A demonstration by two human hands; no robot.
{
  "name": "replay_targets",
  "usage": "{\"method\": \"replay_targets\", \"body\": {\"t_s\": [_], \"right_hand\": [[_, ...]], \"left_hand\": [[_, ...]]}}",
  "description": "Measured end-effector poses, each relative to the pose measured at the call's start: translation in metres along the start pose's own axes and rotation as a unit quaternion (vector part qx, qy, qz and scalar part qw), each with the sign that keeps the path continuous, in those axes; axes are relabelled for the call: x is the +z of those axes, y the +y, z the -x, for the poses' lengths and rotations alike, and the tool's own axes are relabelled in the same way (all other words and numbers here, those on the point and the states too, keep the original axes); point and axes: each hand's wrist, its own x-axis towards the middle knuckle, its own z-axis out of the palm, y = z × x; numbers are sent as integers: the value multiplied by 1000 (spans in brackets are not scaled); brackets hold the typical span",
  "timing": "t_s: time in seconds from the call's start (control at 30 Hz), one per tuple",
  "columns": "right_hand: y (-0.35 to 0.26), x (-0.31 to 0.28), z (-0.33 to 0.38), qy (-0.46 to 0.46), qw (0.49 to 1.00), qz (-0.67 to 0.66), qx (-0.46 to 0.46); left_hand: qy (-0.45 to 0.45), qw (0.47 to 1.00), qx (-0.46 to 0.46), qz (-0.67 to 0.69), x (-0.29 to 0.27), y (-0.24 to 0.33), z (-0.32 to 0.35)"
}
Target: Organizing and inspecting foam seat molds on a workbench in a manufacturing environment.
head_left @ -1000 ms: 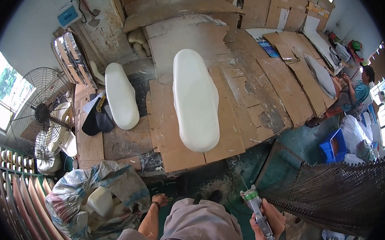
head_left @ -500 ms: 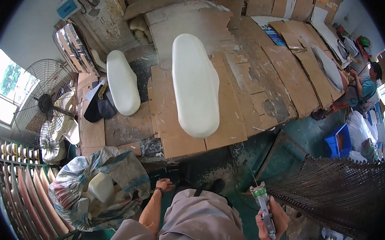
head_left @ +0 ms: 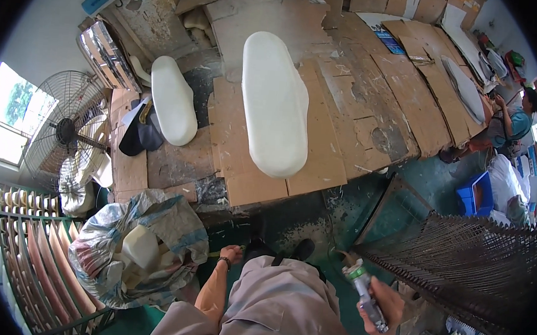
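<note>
Right hand wrapped tight round a green-capped tube held low beside the leg, left hand hanging loosely open and empty, large white foam pad lying untouched on the cardboard-covered bench ahead — likely approach stage; next comes bringing the nozzle up to the pad.

Cardboard-covered workbench, green floor, pale wall, bright window at left, standing fan, wire rack, daylight from the left.
</note>
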Motion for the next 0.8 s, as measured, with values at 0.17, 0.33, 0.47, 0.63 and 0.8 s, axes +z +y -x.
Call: {"method": "replay_targets", "body": {"t_s": [0.17, 0.33, 0.47, 0.63, 0.8], "right_hand": [[7, -7, 10, -15, 1000, -12, 6], [15, -13, 17, -31, 1000, 0, 2], [17, -27, 23, -55, 998, -29, 23], [24, -40, 30, -60, 997, 4, 44], [18, -46, 12, 3, 998, 41, 50]], "left_hand": [[-26, 1000, 14, 8, 12, 11, 3], [-35, 999, 37, 12, 34, 30, 16], [-52, 989, 112, 78, 56, 61, 30], [-94, 934, 251, 236, 85, 123, 62], [-118, 888, 342, 283, 107, 206, 88]]}}
